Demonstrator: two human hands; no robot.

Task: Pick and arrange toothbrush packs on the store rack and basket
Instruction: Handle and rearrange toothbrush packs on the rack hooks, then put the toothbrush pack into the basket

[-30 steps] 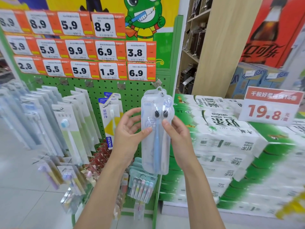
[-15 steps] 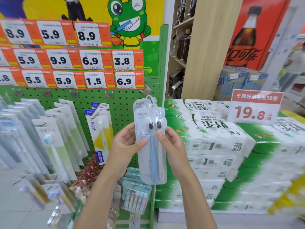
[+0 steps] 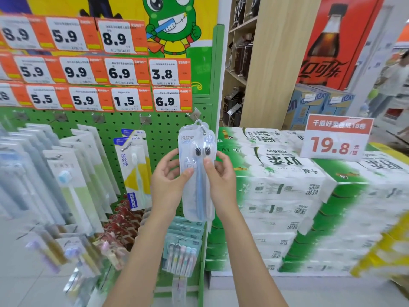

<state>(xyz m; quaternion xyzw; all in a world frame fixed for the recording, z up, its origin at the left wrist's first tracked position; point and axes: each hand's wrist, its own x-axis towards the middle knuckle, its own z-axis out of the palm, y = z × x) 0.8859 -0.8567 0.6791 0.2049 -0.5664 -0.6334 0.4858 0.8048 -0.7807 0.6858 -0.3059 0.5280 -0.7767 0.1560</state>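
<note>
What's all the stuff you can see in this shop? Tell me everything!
toothbrush pack: one, clear and blue, at the rack's right hook
rack: one, green, left
hanging packs: many, pale, on the rack
price tags: many, white-orange, rack top
frog picture: one, green, above tags
paper-roll packs: stack, green-white, right
price sign: one, red-white, on that stack
cola poster: one, red, top right
left hand, right hand: two, pinching the toothbrush pack

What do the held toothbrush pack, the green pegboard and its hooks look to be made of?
The toothbrush pack, pinched by the left hand and right hand: clear glossy plastic; the brushes show through and there is glare on it. The pegboard: probably painted sheet metal, matte green, with regular punched holes. The hook: silvery metal with a grey sheen, though blurred.
</note>
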